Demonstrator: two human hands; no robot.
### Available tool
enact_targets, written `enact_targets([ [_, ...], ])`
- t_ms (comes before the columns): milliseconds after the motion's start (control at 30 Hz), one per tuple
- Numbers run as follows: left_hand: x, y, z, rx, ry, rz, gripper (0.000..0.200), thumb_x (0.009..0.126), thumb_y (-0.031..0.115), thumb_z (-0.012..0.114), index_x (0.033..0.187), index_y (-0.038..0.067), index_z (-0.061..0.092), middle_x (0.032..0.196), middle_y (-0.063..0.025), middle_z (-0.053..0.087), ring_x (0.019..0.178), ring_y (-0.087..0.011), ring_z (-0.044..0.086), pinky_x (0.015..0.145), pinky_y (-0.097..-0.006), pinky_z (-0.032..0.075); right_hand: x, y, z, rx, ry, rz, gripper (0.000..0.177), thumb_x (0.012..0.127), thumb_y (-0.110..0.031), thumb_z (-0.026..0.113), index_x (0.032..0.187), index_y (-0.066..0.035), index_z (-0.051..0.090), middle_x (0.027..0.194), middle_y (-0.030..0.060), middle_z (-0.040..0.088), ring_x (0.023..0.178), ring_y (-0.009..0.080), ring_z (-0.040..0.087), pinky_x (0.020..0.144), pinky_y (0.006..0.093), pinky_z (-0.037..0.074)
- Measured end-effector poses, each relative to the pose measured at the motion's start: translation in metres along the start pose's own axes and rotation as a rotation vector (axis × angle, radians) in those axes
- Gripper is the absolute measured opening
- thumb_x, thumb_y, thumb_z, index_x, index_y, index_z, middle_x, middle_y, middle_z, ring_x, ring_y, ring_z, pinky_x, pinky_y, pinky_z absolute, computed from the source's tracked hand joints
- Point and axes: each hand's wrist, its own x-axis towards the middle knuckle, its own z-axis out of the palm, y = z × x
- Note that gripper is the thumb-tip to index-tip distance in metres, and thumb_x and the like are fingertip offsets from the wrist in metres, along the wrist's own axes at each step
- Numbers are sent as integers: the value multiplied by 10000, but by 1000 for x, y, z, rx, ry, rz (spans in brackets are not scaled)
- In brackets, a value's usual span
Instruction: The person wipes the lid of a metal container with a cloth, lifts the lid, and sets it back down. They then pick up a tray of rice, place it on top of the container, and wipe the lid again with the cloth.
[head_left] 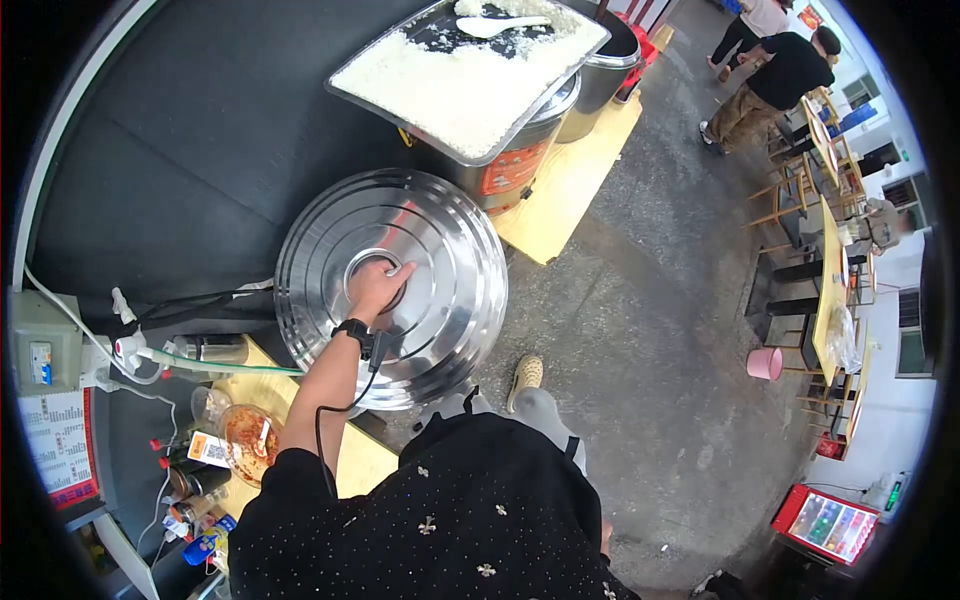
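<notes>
A large round metal lid (455,290) with concentric ridges lies below me, slightly left of centre. My left hand (375,288) reaches onto its middle, fingers curled down at the recessed centre and thumb out along the rim of the recess; the handle under it is hidden. A black watch with a cable sits on that wrist. Beyond the lid, a rectangular tray (420,90) of white, rice-like grains rests on top of a metal pot, and a white spoon (500,25) lies on the grains. Of my right hand (606,537), only a sliver of skin shows beside my shirt; its fingers are hidden.
Left of me, a wooden table (365,455) bears a bowl of red seasoning (248,440), jars and bottles. A grey wall box (45,345) has cables and pipes. On the right are tables, a pink bucket (765,363), a red-framed drinks fridge (825,523) and other people.
</notes>
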Motion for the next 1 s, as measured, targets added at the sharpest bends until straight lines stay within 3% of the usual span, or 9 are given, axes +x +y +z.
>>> enact_targets([
  [33, 0, 1, 0, 6, -5, -36, 712, 852, 824, 669, 908, 133, 831, 877, -149, 795, 849, -372, 762, 753, -462, 565, 5, 9, 1, -3, 3, 2, 252, 995, -248, 684, 856, -38, 696, 766, 115, 734, 712, 332, 746, 598, 473, 565],
  [100, -3, 3, -2, -18, 8, -53, 711, 850, 813, 691, 869, 113, 813, 831, -148, 775, 809, -365, 747, 728, -456, 555, 31, -19, -54, 912, -33, 565, 288, 1020, -271, 674, 845, -42, 688, 723, 22, 659, 623, 201, 648, 546, 384, 495],
  [200, -11, 9, -21, -77, 27, -81, 717, 844, 803, 722, 802, 90, 780, 757, -135, 743, 743, -338, 725, 698, -444, 537, 59, -27, -81, 1151, 72, 769, 325, 1041, -296, 656, 838, -42, 678, 722, -20, 582, 616, 113, 543, 526, 325, 429],
  [233, -14, 13, -32, -123, 18, -109, 713, 834, 804, 733, 781, 94, 772, 747, -115, 743, 731, -319, 722, 695, -439, 534, 68, -17, -79, 1155, 0, 791, 349, 1042, -344, 677, 1115, -12, 755, 764, 10, 645, 706, 168, 668, 567, 343, 511],
  [333, -27, 6, -56, -217, 63, -126, 706, 837, 769, 772, 707, 78, 718, 650, -68, 671, 623, -223, 643, 632, -395, 494, 92, -27, -87, 1080, 45, 752, 308, 1019, -288, 658, 918, -6, 729, 745, 5, 623, 626, 133, 576, 529, 336, 448],
  [433, -48, -8, -70, -421, 149, -51, 714, 902, 711, 764, 655, 51, 646, 573, -1, 540, 576, -103, 473, 551, -348, 395, 112, -5, -76, 995, -73, 611, 352, 1024, -311, 673, 1084, 19, 780, 888, 67, 746, 744, 173, 678, 609, 366, 534],
  [700, -129, 4, -90, -621, 241, -155, 582, 965, 613, 764, 710, 94, 700, 685, 45, 608, 635, -51, 502, 586, -261, 386, 199, 48, -45, 1051, -197, 610, 290, 992, -283, 695, 1012, -3, 766, 834, 37, 707, 725, 164, 671, 592, 361, 515],
  [767, -155, 33, -107, -994, 335, -253, 505, 1001, 568, 747, 795, 107, 732, 756, 51, 648, 664, -50, 549, 600, -245, 404, 220, 56, -40, 1118, -205, 555, 279, 990, -282, 696, 1009, -11, 762, 817, 30, 694, 712, 157, 662, 581, 356, 508],
  [1000, -205, 63, -160, -1429, 573, -113, 529, 1103, 592, 545, 1167, 102, 732, 914, 10, 730, 837, -135, 706, 782, -294, 575, 311, 52, -65, 1021, -249, 325, 274, 1018, -286, 688, 1061, -28, 770, 835, 5, 693, 705, 140, 644, 574, 340, 493],
])
